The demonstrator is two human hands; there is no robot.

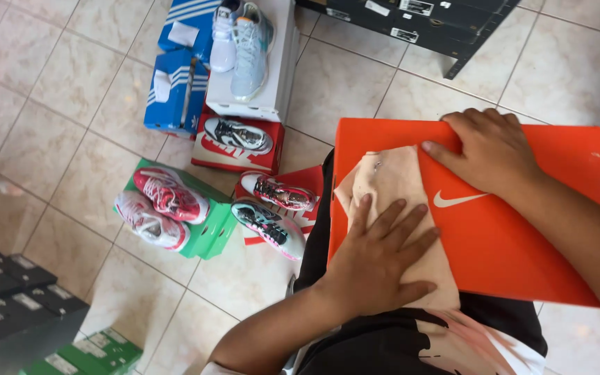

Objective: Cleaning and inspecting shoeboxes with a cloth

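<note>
Pink sneakers [160, 205] sit on a green shoebox [210, 232] on the tiled floor [57, 104], displayed on top. Left hand [376, 260] lies flat, fingers spread, pressing a beige cloth [394, 180] onto the orange shoebox [508, 243] on the person's lap. Right hand [487, 153], open-palmed, steadies the box's far edge.

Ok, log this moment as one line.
left hand: flat on beige cloth | right hand: flat on orange shoebox | box on lap | shoes on boxes on floor

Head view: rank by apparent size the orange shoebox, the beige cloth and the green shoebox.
1. Orange shoebox, largest, though nearest the camera.
2. Beige cloth under the left hand.
3. Green shoebox; shoes cover much of it and it lies farther off, so this place is unsure.
</note>
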